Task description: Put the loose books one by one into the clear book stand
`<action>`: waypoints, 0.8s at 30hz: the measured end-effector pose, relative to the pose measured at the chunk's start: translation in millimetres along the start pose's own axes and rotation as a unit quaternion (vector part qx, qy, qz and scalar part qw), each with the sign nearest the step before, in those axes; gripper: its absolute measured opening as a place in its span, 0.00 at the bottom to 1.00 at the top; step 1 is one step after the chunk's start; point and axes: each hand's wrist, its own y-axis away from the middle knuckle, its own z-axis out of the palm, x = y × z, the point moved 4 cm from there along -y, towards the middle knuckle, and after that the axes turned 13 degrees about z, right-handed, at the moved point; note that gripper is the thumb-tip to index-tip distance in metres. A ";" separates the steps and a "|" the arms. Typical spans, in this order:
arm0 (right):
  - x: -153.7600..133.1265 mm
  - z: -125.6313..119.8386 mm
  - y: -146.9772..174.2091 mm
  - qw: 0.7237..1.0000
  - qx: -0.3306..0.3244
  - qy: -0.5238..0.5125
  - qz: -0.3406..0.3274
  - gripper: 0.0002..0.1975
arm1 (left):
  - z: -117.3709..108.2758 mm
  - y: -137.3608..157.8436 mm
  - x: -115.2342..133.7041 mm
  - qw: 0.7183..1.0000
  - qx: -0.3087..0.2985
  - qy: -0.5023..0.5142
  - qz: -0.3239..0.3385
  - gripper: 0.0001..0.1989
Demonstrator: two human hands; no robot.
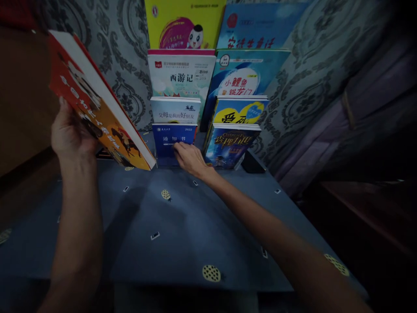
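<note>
In my left hand (pixel 73 128) is a thick orange-red hardcover book (pixel 97 98), held up tilted at the left with its white page edges towards the right. Its cover shows horse riders and Chinese characters. My right hand (pixel 190 157) reaches to a dark blue booklet (pixel 166 150) marked 2022, at the front of the left column of books. The curled fingers touch its cover; the hand hides its lower right part, and whatever might be between the fingers. Just right of that hand stands a dark blue book (pixel 230 145) with a fantasy cover.
Books stand upright in two stepped columns, among them a white one (pixel 182 71), a yellow one (pixel 185 21) and a teal one (pixel 254 71). A dark flat object (pixel 252 164) lies right of them. The blue tablecloth (pixel 182 256) has pineapple prints. Patterned wallpaper (pixel 122 69) and a curtain (pixel 325 126) stand behind.
</note>
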 end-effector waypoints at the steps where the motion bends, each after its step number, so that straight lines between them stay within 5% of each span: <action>1: -0.2 3.3 -0.2 1.000 -0.013 0.004 -0.002 0.13 | 0.7 0.5 -0.2 1.000 -0.001 0.013 0.008 0.04; 10: 18.8 16.8 3.9 0.981 0.004 -0.192 0.036 0.15 | 14.1 14.7 -22.9 0.997 -0.067 0.021 0.038 0.17; 18: 32.7 2.9 -1.5 0.866 0.015 -0.499 0.031 0.29 | 38.3 44.5 -56.5 0.994 -0.018 0.030 0.106 0.18; 24: 47.7 9.3 -9.6 0.888 0.024 -0.459 0.011 0.27 | 47.5 61.7 -72.4 0.992 -0.049 -0.049 0.108 0.18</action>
